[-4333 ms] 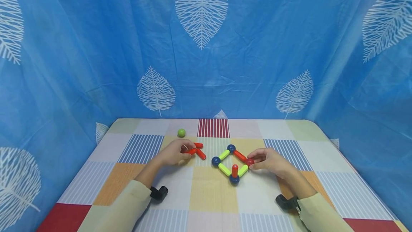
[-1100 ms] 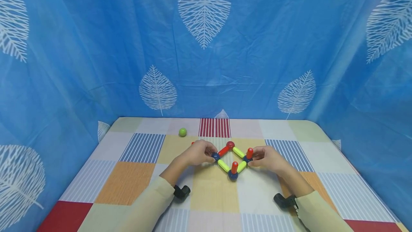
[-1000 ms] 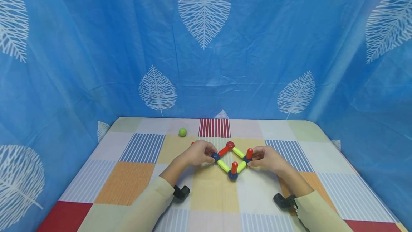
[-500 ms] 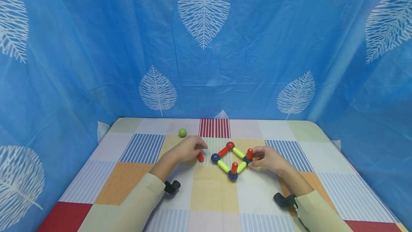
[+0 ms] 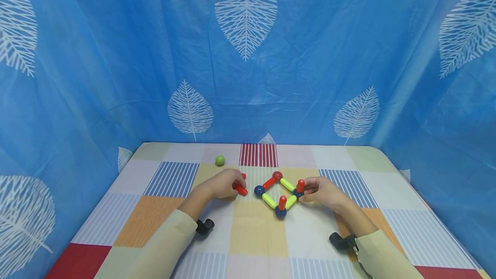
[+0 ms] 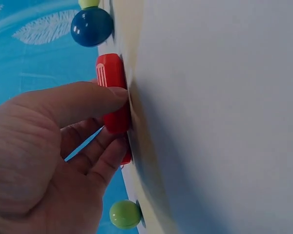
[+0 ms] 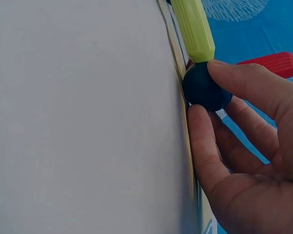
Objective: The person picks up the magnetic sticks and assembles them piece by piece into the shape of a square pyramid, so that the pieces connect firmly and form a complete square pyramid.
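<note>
A flat diamond of magnetic sticks and balls (image 5: 277, 193) lies mid-table, with two red sticks standing upright on its blue balls. My right hand (image 5: 304, 193) pinches the right corner blue ball (image 7: 205, 87) between thumb and fingers; a yellow stick (image 7: 194, 29) and an upright red stick (image 7: 271, 63) join it. To the left, apart from the diamond, my left hand (image 5: 234, 186) grips a loose red stick (image 5: 241, 190) lying on the cloth, thumb on top (image 6: 112, 92). Behind the fingers, part of another red piece (image 5: 243, 176) shows. The diamond's left blue ball (image 6: 91, 27) is just beyond the stick.
A green ball (image 5: 220, 160) sits alone at the back left of the checked tablecloth (image 5: 155, 210). Blue leaf-print curtain (image 5: 248, 55) closes in the back and both sides. Black wrist mounts (image 5: 204, 226) hang below my sleeves.
My left hand left the diamond's left blue ball, moved left and closed round the loose red stick. My right hand stayed on the right corner ball.
</note>
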### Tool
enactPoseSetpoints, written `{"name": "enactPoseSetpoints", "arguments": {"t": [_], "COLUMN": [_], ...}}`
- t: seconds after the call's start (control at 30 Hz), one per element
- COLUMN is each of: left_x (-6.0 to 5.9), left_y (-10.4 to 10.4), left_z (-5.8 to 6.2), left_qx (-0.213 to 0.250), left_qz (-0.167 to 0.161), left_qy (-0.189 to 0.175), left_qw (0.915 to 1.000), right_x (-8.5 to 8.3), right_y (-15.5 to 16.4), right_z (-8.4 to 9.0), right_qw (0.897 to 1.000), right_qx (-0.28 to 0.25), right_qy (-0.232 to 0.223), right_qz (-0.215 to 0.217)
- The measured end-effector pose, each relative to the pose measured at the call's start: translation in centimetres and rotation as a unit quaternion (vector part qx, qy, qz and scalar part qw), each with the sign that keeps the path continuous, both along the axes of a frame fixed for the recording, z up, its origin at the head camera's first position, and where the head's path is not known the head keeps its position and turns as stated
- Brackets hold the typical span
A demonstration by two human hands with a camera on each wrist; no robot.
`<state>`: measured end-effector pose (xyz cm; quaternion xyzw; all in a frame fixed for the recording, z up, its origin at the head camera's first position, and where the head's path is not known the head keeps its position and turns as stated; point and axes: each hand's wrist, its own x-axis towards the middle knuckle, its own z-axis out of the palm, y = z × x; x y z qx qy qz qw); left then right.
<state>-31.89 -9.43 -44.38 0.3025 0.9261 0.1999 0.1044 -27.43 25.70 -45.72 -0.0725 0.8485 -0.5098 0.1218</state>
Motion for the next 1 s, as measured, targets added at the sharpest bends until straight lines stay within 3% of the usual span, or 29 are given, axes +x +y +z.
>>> {"name": "enactPoseSetpoints", "arguments": {"t": [0.2, 0.33, 0.53, 0.83, 1.0], "left_x": [0.1, 0.2, 0.7, 1.4, 1.6], "left_y": [0.1, 0.1, 0.5, 1.0, 1.3], "left_z": [-0.1, -0.2, -0.4, -0.4, -0.2], "left_qx": [0.016, 0.082, 0.192, 0.303, 0.325], "left_qz": [-0.002, 0.003, -0.018, 0.035, 0.043], "left_qy": [-0.011, -0.026, -0.037, -0.071, -0.076], "left_qw": [0.9998, 0.9963, 0.9805, 0.9497, 0.9415], "right_x": [0.0, -0.1, -0.2, -0.3, -0.4], "right_y": [0.1, 0.2, 0.2, 0.2, 0.3], "right_z": [-0.1, -0.1, 0.0, 0.0, -0.1], "right_qw": [1.0, 1.0, 1.0, 1.0, 1.0], "right_qx": [-0.012, -0.014, -0.016, -0.018, -0.017], "right_qy": [-0.002, -0.004, -0.006, -0.003, -0.006], "right_qz": [0.006, 0.01, 0.014, 0.02, 0.018]}}
